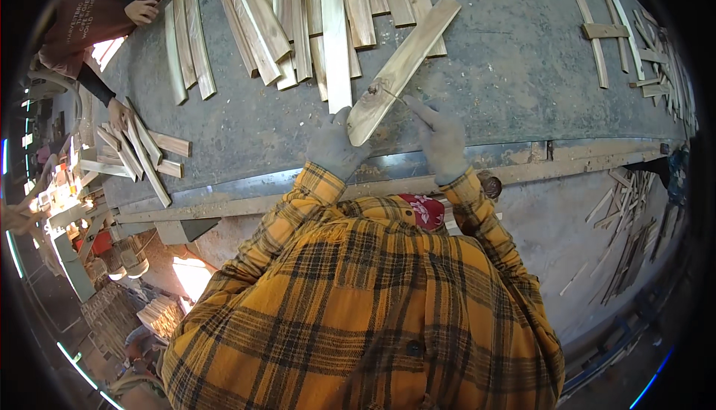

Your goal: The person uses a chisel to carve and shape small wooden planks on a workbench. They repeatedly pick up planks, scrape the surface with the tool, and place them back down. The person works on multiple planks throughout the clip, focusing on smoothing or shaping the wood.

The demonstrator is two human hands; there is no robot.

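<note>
Because the plank [403, 67] is clasped only at its seven-o'clock end by the left gloved hand [334, 145], it could twist above the grey bench [514, 67]. Right gloved hand [441, 140], four o'clock: pinches a thin implement [394, 96], liable to skid off the knot [375, 88]. Plank: pale, flat, streaked. Slats [335, 29], eleven o'clock: narrow, straight.

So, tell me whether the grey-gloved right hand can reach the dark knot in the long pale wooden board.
Probably yes: the right hand is close beside the board, its dark knot faces the camera, and no other board lies across it.
</note>
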